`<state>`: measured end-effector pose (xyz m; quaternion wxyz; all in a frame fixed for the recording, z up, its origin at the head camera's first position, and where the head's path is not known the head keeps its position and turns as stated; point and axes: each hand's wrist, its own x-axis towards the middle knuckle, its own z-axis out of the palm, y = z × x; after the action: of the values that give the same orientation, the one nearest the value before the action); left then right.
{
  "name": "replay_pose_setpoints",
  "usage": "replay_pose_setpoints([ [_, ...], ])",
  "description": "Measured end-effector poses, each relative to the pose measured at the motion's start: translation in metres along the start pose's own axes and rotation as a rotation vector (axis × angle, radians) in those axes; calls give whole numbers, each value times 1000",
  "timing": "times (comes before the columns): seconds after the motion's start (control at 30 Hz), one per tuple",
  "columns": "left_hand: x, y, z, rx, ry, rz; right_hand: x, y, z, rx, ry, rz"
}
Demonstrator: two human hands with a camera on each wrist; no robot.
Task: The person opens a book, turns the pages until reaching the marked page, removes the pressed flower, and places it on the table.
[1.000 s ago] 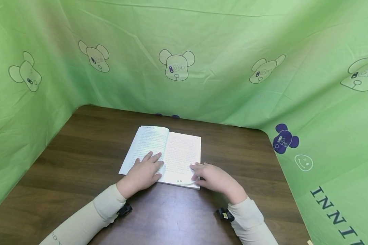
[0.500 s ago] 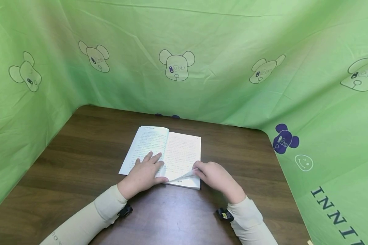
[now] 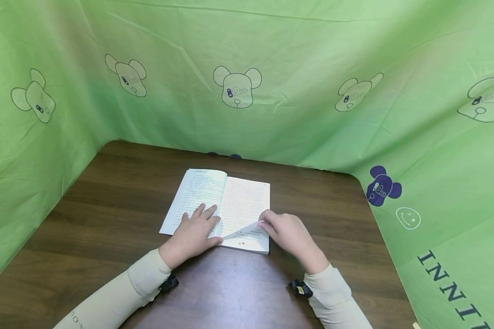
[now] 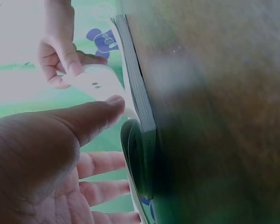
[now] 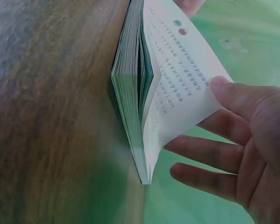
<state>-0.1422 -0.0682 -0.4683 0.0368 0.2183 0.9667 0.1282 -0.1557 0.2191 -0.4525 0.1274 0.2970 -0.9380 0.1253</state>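
An open book [image 3: 247, 196] with printed text lies on the table. Spread over its left page is my left hand [image 3: 192, 235], fingers straight and the thumb at the bottom edge near the spine. My right hand [image 3: 290, 230] pinches the lower outer corner of a right-hand page [image 5: 186, 79] between thumb and fingers. That lifted page curls up off the stack, showing print on its underside and two small dots near its bottom edge. In the left wrist view, my left thumb [image 4: 100, 114] sits at the base of the raised page.
The dark wood-grain table [image 3: 107, 205] extends around the book on all sides. Green cloth [image 3: 238, 128] printed with bear heads hangs behind and at both sides. A small black device [image 3: 300, 288] is strapped at the right wrist, another [image 3: 169, 283] at the left.
My right hand has gone from touching the right page's edge to pinching its corner and raising it up and leftward. The left thumb has stretched out toward the spine; the book stays put.
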Motion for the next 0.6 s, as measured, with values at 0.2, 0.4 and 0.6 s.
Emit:
replay_pose_setpoints([
  [0.2, 0, 1, -1, -6, 5, -5, 2, 0, -3, 11, 100, 9],
  [0.4, 0, 0, -1, -47, 31, -15, 2, 2, -4, 29, 162, 78],
  [0.6, 2, -2, 1, -83, 144, 3, 2, 3, -3, 44, 164, 135],
])
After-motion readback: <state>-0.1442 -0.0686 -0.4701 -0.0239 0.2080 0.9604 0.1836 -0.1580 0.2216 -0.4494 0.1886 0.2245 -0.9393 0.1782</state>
